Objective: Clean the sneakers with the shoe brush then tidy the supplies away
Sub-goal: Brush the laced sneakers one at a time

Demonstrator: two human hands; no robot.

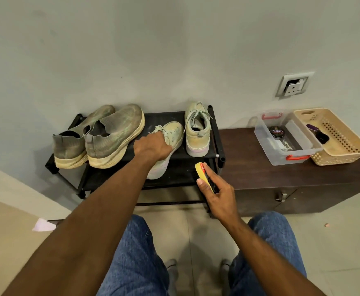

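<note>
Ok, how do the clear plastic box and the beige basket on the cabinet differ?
The clear plastic box has see-through solid walls and red handles; the beige basket is opaque with perforated sides. The box holds a round black tin; the basket holds dark items that are hard to identify. The box sits left of the basket. Both are open-topped, rectangular, and rest on the dark cabinet.

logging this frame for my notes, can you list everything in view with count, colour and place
slip-on shoes: 2, grey-green, left on shoe rack
lace-up sneakers: 2, pale green; one tilted at rack front, one upright at right
shoe rack: 1, black, against wall
shoe brush: 1, yellow
cabinet: 1, dark brown, right of rack
clear box: 1, red clips, on cabinet
polish tin: 1, black, in box
basket: 1, beige, beside box
wall socket: 1, grey
left hand: grips tilted sneaker
right hand: holds brush
</note>
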